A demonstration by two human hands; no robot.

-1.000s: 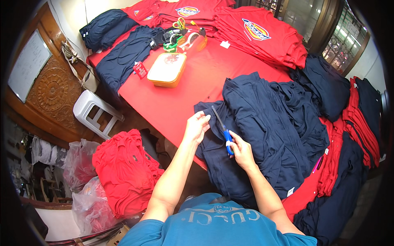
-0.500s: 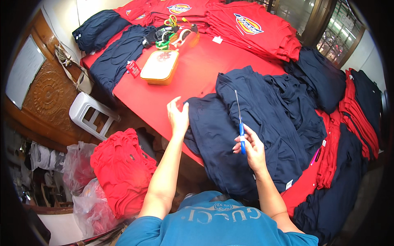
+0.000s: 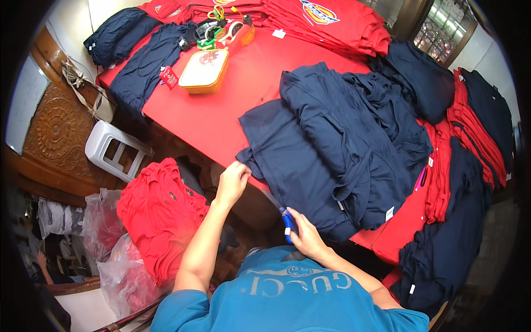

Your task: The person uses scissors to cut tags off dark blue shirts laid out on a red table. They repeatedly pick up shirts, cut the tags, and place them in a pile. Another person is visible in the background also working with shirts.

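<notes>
A pile of navy garments [image 3: 354, 138] lies on the red-topped table, its near-left edge hanging by the table's front. My left hand [image 3: 232, 181] is at that edge, with thumb and fingers pinched on the corner of a navy garment [image 3: 293, 160]. My right hand [image 3: 307, 235] is lower, close to my body, wrapped around blue-handled scissors [image 3: 289, 226]. The thin blades point up and left toward the cloth edge and are blurred. Whether they touch the cloth I cannot tell.
A yellow box with a white lid [image 3: 203, 71] and tape rolls [image 3: 224, 34] stand toward the back. Folded red shirts [image 3: 332, 25] line the far side. At left are a white plastic stool [image 3: 113, 149], a red garment heap [image 3: 160, 221] and clear plastic bags [image 3: 124, 271].
My left hand has moved down and closed on the garment's corner. My right hand has come down and left with the scissors, whose blades now tilt left. The whole view has shifted slightly.
</notes>
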